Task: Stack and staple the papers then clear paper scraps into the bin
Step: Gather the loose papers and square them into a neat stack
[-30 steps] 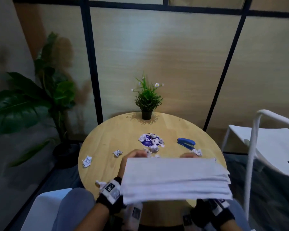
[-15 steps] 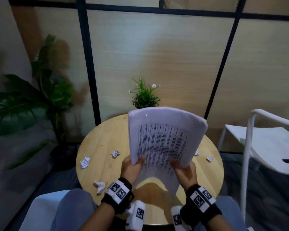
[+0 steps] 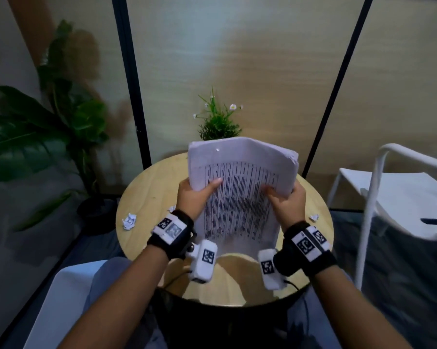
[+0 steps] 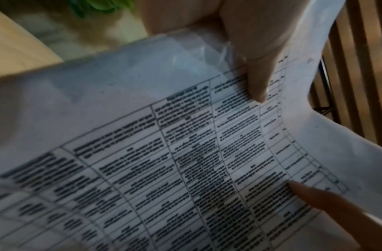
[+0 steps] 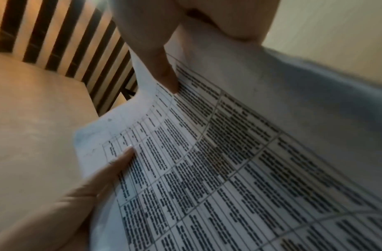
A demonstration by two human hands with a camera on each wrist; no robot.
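One thick stack of white printed papers [image 3: 240, 197] stands upright on its lower edge on the round light-wood table [image 3: 147, 197], bowed so that its top curls toward the person, and two hands hold it, one at each side edge. The left hand [image 3: 196, 197] pinches the left edge, thumb [image 4: 256, 68] pressed flat on the printed face and the fingers behind; the right hand [image 3: 285, 205] pinches the right edge the same way, thumb [image 5: 162, 68] in front. The top sheet carries a ruled table of dense black text, too blurred in all three views to read. Three crumpled white paper scraps show on the table: one [image 3: 129, 221] near the left rim, one [image 3: 171, 208] peeping out beside the left wrist, one [image 3: 314, 217] near the right rim. One small dark pot, hidden behind the papers, holds a green grassy plant with tiny white flowers [image 3: 218, 122]. One white chair [image 3: 393, 195] stands to the right.
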